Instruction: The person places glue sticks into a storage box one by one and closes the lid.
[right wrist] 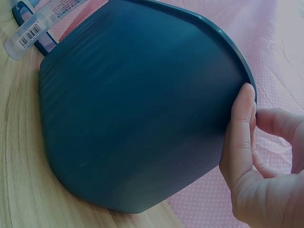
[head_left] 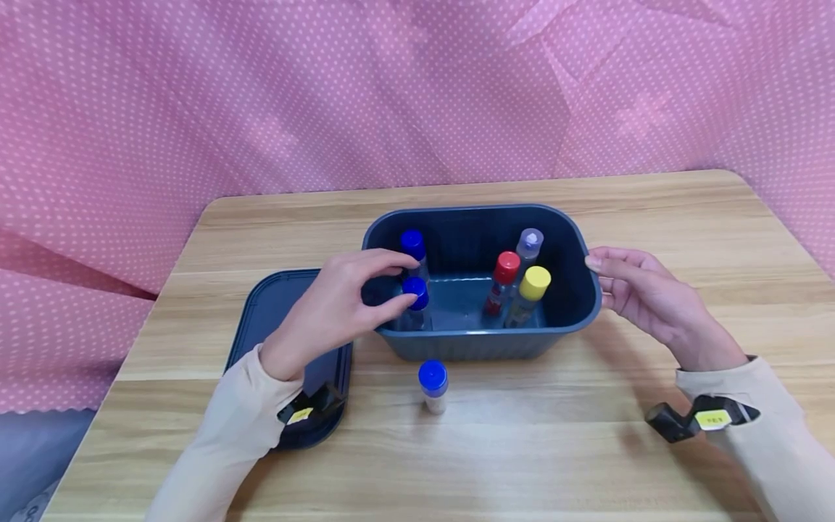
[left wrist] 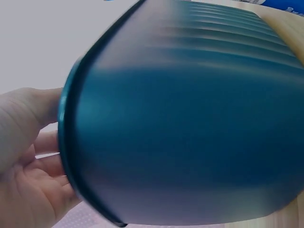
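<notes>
A dark blue plastic storage box (head_left: 483, 341) holds several small clear bottles. My right hand (head_left: 642, 290) grips the rim at its right end, the thumb on the rim and fingers around the outside. My left hand (head_left: 339, 301) reaches over the left end, with thumb and index finger spread around a blue-capped bottle (head_left: 415, 288). The thumb tip overlaps its cap, and the index fingertip stands a little apart. Just behind is another blue-capped bottle (head_left: 412, 243). Toward the right inside stand a red-capped bottle (head_left: 506, 270), a yellow-capped bottle (head_left: 534, 284) and one with a clear cap (head_left: 530, 241).
Another blue-capped bottle (head_left: 433, 378) stands on the wooden table (head_left: 522, 435) in front of the box. To the left lies a dark blue lid (head_left: 329, 373), partly under my left forearm. A pink dotted cloth (head_left: 417, 94) hangs behind the table.
</notes>
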The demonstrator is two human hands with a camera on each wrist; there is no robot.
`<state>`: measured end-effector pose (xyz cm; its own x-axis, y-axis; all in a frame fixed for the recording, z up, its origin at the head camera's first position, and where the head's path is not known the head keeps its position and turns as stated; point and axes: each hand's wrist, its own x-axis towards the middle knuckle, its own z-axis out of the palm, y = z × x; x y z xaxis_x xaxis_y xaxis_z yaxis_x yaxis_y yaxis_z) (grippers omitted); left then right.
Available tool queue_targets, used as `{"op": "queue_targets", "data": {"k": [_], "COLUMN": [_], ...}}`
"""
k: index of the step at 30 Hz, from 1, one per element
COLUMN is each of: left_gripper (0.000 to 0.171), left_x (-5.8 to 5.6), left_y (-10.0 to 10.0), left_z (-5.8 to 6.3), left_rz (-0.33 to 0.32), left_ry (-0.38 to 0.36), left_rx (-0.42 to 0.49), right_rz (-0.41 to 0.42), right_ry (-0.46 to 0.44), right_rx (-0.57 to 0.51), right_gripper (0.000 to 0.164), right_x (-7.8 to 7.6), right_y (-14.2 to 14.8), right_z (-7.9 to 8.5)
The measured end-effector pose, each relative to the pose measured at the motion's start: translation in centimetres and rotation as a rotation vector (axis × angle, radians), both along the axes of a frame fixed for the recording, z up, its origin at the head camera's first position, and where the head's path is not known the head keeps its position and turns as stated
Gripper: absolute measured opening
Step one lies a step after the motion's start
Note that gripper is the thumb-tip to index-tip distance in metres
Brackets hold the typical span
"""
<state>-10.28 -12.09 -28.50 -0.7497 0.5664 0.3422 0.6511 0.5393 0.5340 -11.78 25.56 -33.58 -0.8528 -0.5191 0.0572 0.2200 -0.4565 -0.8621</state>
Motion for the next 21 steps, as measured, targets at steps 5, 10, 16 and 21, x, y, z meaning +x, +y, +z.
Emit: {"op": "queue_targets", "data": {"k": [5,10,16,21], "left_gripper": [0.036,0.034,0.031,0.029], "left_x": [0.9,1.9,3.0,3.9], "left_y": [-0.7,-1.4,-1.9,-2.1], "left_z": [0.2,0.1,0.0,0.0], "left_rz": [0.063,0.087,0.058,-0.013], "left_ry": [0.079,0.136,0.148,0.129], "left_rx": [0.070,0.140,0.224,0.285], "right_rz": [-0.001,0.002,0.007,0.005], "right_ry": [0.002,0.005,0.004,-0.003], "right_rx": [0.003,-0.003,-0.006,-0.005], "right_gripper": [0.032,0.032,0.033,0.032], "right_x": [0.0,-0.1,-0.1,-0.1], "right_y": [0.0,0.0,0.0,0.0], "right_z": [0.0,0.1,0.0,0.1]}}
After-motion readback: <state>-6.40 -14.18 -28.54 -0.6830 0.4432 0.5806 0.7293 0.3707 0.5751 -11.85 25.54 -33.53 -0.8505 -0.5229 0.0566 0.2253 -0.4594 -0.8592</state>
